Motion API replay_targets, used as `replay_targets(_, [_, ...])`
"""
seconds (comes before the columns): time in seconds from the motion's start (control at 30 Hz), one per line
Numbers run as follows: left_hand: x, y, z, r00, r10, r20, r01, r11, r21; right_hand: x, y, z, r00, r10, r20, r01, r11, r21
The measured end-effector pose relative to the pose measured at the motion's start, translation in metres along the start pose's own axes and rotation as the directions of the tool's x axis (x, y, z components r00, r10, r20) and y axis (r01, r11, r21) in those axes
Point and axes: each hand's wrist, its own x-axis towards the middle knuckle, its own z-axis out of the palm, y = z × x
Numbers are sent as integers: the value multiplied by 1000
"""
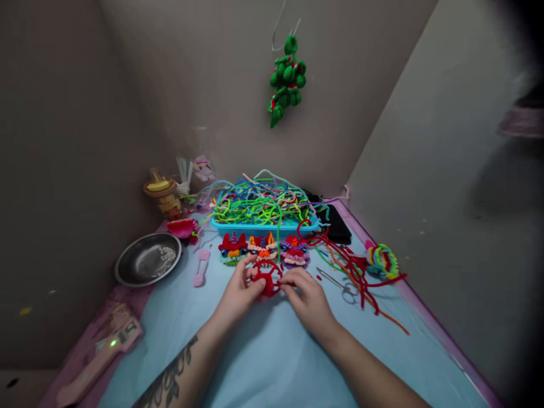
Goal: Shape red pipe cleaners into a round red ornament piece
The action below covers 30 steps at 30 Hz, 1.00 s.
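Between my hands is a red piece of bent pipe cleaners (268,285), rounded, with open loops at its top and right side. My left hand (242,287) is closed on its left part, thumb in front. The fingertips of my right hand (306,292) are pinched at its right edge; whether they grip a strand there is too small to tell. Just beyond stand three colourful fuzzy animal-like faces: a red and blue one (233,248), a white and orange one (262,247), and a purple and red one (294,251).
A blue tray (266,229) heaped with coloured pipe cleaners stands at the back. Scissors (338,283) and loose red and orange pipe cleaners (361,277) lie to the right. At left are a metal bowl (148,259), a pink safety-pin-shaped item (201,268), a cup (164,195) and a pink handled device (102,357).
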Motion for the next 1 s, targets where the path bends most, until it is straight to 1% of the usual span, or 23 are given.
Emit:
replay_targets(0.17, [2,-2,-2,999,30,15,-31,999,29,-4,-4,-2,994,-26,106,26,1000,5])
replay_targets(0.23, [2,-3,-4,999,34,16,-35,998,55,-5,-4,-3,991,-27,128,25,1000,11])
replay_targets(0.37, [3,-4,-6,997,26,69,-34,992,122,-5,-2,-3,991,-15,131,15,1000,2])
replay_targets(0.47, [2,-4,-5,993,24,117,-39,990,133,-4,-2,-3,990,-31,136,32,999,-6])
replay_targets(0.63, [3,-6,-5,990,46,136,-63,990,127,-4,-4,-2,986,-27,163,36,998,-52])
replay_targets(0.8, [4,-9,-7,985,42,166,-56,995,83,-4,-2,-2,987,-8,162,28,993,-116])
replay_targets(0.9, [3,-11,-8,981,30,192,-44,997,70,-5,-1,-2,988,-29,155,47,992,-118])
replay_targets(1.0, [3,-11,-7,979,25,204,-47,993,104,-5,-3,-2,987,-37,156,52,994,-96])
